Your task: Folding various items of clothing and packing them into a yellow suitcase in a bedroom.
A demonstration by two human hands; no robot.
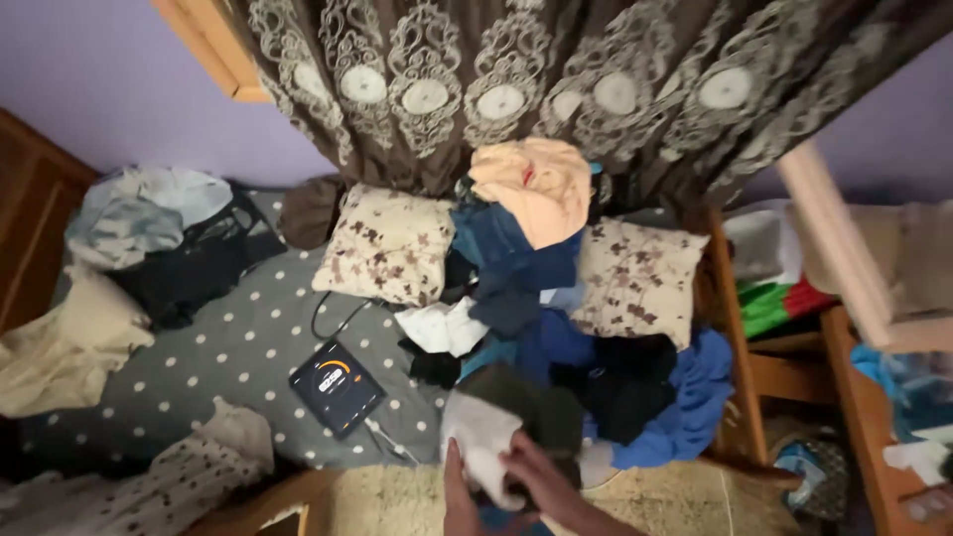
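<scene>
My left hand point(459, 496) and my right hand point(541, 484) meet at the bottom middle of the view, both gripping a pale grey-white garment point(481, 437) at the near end of a heap of clothes point(556, 367). The heap holds dark blue, black, white and olive pieces and runs up the bed to an orange cloth point(531, 184) on top. Motion blur hides the exact finger grip.
A grey polka-dot sheet point(228, 347) covers the bed, with two floral pillows point(387, 243) point(635, 278), a tablet with a lit screen point(336, 385) and its cable, and more clothes at the left point(149, 238). Patterned brown curtains hang behind. Wooden shelves with clothes stand at the right point(794, 318).
</scene>
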